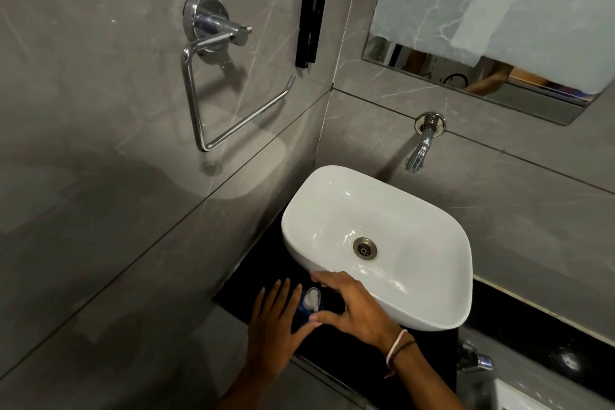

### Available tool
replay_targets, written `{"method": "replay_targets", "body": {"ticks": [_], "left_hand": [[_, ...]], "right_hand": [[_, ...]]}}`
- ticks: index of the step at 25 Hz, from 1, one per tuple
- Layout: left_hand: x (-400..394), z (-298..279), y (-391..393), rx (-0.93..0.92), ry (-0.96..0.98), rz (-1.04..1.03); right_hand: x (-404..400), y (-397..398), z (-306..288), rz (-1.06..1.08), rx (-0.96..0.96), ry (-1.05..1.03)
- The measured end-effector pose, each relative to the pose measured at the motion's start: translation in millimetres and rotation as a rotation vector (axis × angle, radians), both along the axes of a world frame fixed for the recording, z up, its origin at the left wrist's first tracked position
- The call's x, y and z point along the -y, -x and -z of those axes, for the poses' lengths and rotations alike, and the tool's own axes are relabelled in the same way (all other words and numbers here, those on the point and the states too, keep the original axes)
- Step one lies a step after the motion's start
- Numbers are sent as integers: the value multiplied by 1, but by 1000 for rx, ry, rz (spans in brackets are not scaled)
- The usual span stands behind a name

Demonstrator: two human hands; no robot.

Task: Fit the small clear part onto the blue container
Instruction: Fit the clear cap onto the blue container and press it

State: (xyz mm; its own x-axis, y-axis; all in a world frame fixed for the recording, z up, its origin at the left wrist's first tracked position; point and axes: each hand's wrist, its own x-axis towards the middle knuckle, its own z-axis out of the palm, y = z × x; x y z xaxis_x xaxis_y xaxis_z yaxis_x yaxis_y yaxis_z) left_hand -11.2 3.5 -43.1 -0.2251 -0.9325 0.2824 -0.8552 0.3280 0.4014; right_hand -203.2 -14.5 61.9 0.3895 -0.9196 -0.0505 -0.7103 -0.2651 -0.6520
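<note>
A blue container (303,308) stands on the black counter (266,280), just left of the white basin. A small clear, whitish part (312,299) sits at its top. My left hand (274,326) lies flat against the container's left side, fingers straight and spread. My right hand (349,306) curves over it from the right, thumb low near the container's base and fingers arched above the clear part. Whether either hand actually grips the container is hard to tell; most of its body is hidden between them.
A white basin (429,286) with a metal drain (365,247) fills the counter to the right. A chrome tap (420,150) juts from the back wall, a chrome towel ring (213,76) from the left wall. A mirror (499,27) hangs above. Another tap (474,359) shows at lower right.
</note>
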Motion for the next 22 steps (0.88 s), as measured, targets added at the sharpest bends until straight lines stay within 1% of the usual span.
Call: {"method": "replay_targets", "body": {"ticks": [2,4,10,14,19,22], "left_hand": [[0,0,0,-13,-14,4],[1,1,0,-13,-23,6],[0,-1,0,1,-36,6],[-1,-3,1,8,-29,8],[-3,-7,0,12,-23,-2],[-7,-11,1,-10,-45,-8]], "right_hand": [[6,-1,-13,-71,-57,23],[7,-5,-18,-85,-53,44],[-1,-14,-11,21,-101,152],[-5,-16,-7,64,-94,172],[-7,-17,-6,114,-97,151],[-13,-12,-1,182,-15,67]]}}
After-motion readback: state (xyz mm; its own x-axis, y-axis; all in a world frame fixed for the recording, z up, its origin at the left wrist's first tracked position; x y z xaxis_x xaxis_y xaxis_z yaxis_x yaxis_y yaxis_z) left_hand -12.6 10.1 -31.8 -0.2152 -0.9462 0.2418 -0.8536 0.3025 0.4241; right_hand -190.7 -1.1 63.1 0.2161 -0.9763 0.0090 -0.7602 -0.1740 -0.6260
